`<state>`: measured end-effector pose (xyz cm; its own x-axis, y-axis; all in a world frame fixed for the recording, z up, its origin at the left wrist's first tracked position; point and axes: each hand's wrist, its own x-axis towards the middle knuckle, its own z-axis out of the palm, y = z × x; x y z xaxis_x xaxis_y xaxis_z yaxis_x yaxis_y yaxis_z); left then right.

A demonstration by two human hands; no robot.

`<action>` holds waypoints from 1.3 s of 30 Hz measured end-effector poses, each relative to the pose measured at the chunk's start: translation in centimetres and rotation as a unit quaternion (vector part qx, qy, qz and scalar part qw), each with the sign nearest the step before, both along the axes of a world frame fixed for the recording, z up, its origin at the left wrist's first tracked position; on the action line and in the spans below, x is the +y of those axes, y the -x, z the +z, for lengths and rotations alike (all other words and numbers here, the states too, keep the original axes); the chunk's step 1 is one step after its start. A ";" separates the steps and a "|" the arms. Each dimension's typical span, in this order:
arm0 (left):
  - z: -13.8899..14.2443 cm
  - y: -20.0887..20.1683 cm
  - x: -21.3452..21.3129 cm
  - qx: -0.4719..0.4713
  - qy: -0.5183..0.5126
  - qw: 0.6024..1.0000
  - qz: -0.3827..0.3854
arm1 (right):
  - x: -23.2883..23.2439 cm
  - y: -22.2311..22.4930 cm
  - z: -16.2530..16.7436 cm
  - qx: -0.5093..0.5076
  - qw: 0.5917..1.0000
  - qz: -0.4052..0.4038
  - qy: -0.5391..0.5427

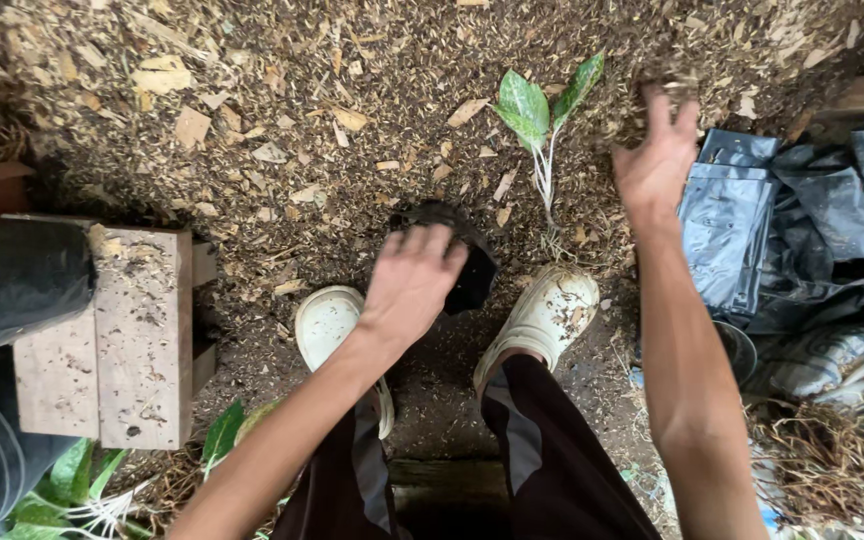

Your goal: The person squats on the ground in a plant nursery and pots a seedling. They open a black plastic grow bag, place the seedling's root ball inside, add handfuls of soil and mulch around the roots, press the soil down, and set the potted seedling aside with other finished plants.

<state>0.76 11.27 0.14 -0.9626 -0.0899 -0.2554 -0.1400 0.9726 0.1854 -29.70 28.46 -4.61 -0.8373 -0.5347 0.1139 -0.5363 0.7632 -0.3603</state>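
Observation:
My left hand (410, 280) grips the rim of a small black plastic grow bag (467, 262) that stands on the ground between my two pale clogs. My right hand (657, 155) reaches out to the heap of brown wood-chip and husk mix (352, 110), fingers curled over a scoop of it at the heap's right side. A small seedling with green-and-white leaves and bare white roots (542, 115) lies on the mix, between the two hands.
A stack of flat black grow bags (752, 220) lies to the right. A small wooden stool (112, 340) stands at left, with black filled bags (12, 280) beside it. More leafy seedlings (82, 480) lie at bottom left; dry roots are at bottom right.

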 end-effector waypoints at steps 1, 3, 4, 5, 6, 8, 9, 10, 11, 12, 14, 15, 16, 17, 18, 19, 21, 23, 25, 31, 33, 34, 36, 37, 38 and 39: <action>0.7 -0.9 -0.3 0.037 -0.023 0.996 0.080 | 0.4 0.1 0.5 0.002 1.000 0.010 0.027; 2.1 -2.2 -1.0 0.112 -0.067 0.963 0.238 | 1.2 0.3 2.1 0.008 0.996 0.029 0.082; 2.5 -2.6 -1.2 0.083 -0.090 0.959 0.257 | 1.4 -0.1 2.9 -0.026 0.988 0.052 0.140; 2.8 -2.8 -1.4 0.055 -0.115 0.953 0.276 | 1.6 -0.5 3.8 -0.059 0.976 0.075 0.196; 2.9 -3.0 -1.7 0.030 -0.137 0.945 0.297 | 1.2 -0.9 4.7 -0.091 0.958 0.100 0.254; 2.6 -2.7 -1.7 -0.161 -0.147 0.940 0.261 | 1.1 -3.0 7.0 -0.248 0.940 0.042 0.229; 2.3 -2.7 -1.7 -0.257 -0.151 0.924 0.238 | 1.0 -5.0 8.0 -0.327 0.921 0.013 0.213; 1.8 -2.8 -1.5 -0.208 -0.173 0.929 0.254 | 0.4 -6.8 8.6 -0.351 0.915 0.066 0.189; 1.3 -2.7 -1.2 -0.155 -0.193 0.931 0.268 | -0.4 -8.2 9.1 -0.370 0.906 0.119 0.166; 0.8 -2.7 -1.1 -0.101 -0.212 0.931 0.280 | -1.6 -9.5 9.3 -0.476 0.855 0.137 0.152; -0.1 -3.3 -0.8 -0.028 -0.201 0.942 0.267 | -3.8 -12.6 9.0 -0.596 0.777 0.174 0.105; -0.5 -3.6 -0.7 0.009 -0.196 0.945 0.260 | -4.9 -14.1 8.6 -0.614 0.761 0.195 0.075; -0.7 -3.8 -0.6 -0.004 -0.197 0.943 0.270 | -5.9 -15.3 8.1 -0.580 0.783 0.219 0.051; -0.9 -4.1 -0.5 -0.019 -0.198 0.940 0.278 | -6.8 -16.4 7.7 -0.545 0.803 0.240 0.027; -1.0 -4.3 -0.6 -0.030 -0.198 0.937 0.286 | -7.5 -17.2 7.3 -0.507 0.821 0.262 0.004; -1.0 -4.5 -0.7 -0.018 -0.197 0.937 0.289 | -8.0 -17.7 7.1 -0.459 0.841 0.286 0.019; -0.8 -4.9 -0.8 0.003 -0.195 0.936 0.293 | -8.4 -18.6 6.7 -0.359 0.872 0.328 0.050; -0.6 -5.1 -1.1 -0.041 -0.208 0.931 0.297 | -8.1 -18.9 6.7 -0.305 0.888 0.339 0.055; -0.4 -5.2 -1.1 -0.053 -0.212 0.932 0.289 | -7.7 -19.0 6.5 -0.331 0.895 0.298 -0.022; -0.1 -5.2 -1.0 -0.018 -0.192 0.944 0.269 | -8.2 -19.9 3.4 -0.300 0.866 0.347 -0.200; 0.1 -5.1 -1.1 -0.006 -0.184 0.947 0.264 | -8.4 -20.4 2.3 -0.287 0.788 0.390 -0.381; 0.3 -5.1 -1.2 -0.020 -0.187 0.946 0.263 | -8.1 -20.6 2.0 -0.232 0.842 0.412 -0.262; 0.7 -5.2 -1.3 -0.050 -0.193 0.944 0.263 | -7.2 -20.4 1.9 -0.107 0.896 0.431 -0.012; 0.9 -5.3 -1.3 -0.032 -0.194 0.943 0.269 | -6.4 -20.1 2.2 -0.137 0.910 0.392 -0.001; 1.1 -5.4 -1.4 -0.013 -0.194 0.942 0.275 | -5.3 -19.2 2.7 -0.165 0.921 0.352 0.011; 1.3 -5.4 -1.5 0.009 -0.193 0.940 0.281 | -4.7 -18.2 3.1 -0.191 0.930 0.313 0.023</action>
